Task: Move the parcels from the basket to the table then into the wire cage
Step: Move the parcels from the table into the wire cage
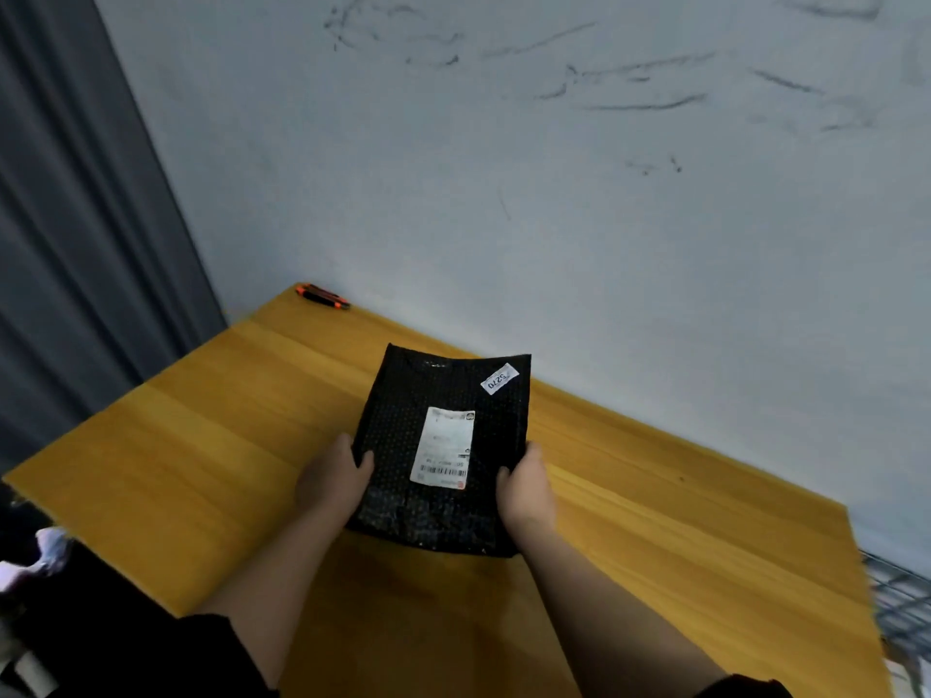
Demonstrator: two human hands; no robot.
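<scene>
The flat black bubble-wrap parcel (443, 455) is over the middle of the yellow wooden table (201, 445), with bare wood on every side of it. The left hand (330, 483) grips its left edge and the right hand (524, 488) grips its right edge, thumbs on top. A small white sticker (500, 378) reads "5270"; the big white shipping label (444, 453) is too blurred to read. An orange-black tool (322, 296) lies at the far corner, well apart. The grey wire cage (902, 612) stands just beside the table's right end.
</scene>
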